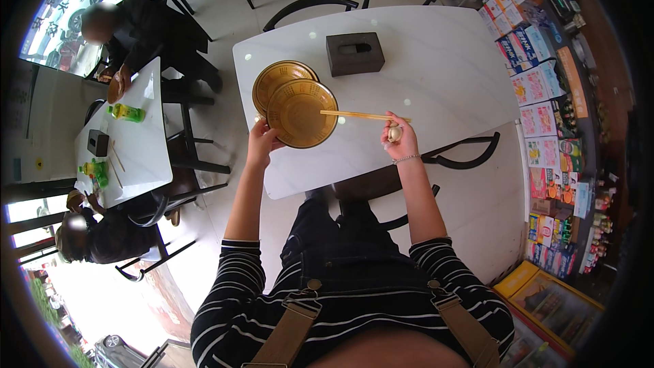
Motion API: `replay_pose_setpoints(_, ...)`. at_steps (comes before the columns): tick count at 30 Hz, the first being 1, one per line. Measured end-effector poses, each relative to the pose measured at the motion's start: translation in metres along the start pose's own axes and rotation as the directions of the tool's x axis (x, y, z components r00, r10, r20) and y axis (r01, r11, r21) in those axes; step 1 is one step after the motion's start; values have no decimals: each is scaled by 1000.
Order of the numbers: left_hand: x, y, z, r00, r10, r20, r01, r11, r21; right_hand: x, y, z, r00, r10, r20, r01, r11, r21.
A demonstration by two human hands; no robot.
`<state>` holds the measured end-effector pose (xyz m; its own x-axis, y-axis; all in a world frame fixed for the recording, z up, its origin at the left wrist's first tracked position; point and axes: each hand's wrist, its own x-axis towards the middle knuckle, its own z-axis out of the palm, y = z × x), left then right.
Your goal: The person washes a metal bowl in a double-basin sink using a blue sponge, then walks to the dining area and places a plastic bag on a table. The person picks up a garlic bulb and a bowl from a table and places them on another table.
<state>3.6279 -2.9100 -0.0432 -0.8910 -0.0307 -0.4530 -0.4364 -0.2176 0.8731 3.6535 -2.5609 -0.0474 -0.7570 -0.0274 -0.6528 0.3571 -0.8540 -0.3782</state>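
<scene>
My left hand [263, 142] grips the near rim of an amber-brown bowl [302, 113], which looks empty. Behind it and partly covered by it is another bowl of the same kind [280, 72], with a further rim showing at its edge; whether my left hand also bears these is hidden. My right hand [399, 137] holds a pair of wooden chopsticks [357, 114], their tips over the front bowl's right side. A pale, crumpled or bulb-like thing [394, 134] lies in the same palm. Beyond the bowls, a dark tissue box [355, 54] stands on the white marbled table [449, 76].
Black chairs [311, 2] stand at the table's far side, another [470, 156] at the near right. Shelves of packaged goods [541, 112] line the right. Two people sit at a table [148, 138] on the left with green bottles [126, 113] and bowls.
</scene>
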Motion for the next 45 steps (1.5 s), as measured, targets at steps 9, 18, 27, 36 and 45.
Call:
replay_pose_setpoints(9, 106, 25, -54, 999, 23, -46, -18, 995, 100, 13, 33, 5, 993, 93, -75, -75, 974, 212)
replay_pose_setpoints(18, 144, 22, -57, 1000, -21, -15, 23, 986, 162, 10, 51, -8, 989, 85, -117, -59, 975, 216)
replay_pose_setpoints(27, 121, 4, -84, 968, -140, -210, 195, 942, 272, 1, 54, -20, 988, 69, -140, -25, 957, 290)
replay_pose_setpoints(36, 75, -53, -33, 947, -262, 188, 318, 856, -407, -22, 63, -32, 988, 54, -148, 4, 930, 368)
replay_pose_setpoints(45, 79, -70, -7, 990, -63, 127, 127, 789, -601, -47, 65, -56, 981, 15, -194, 74, 893, 445)
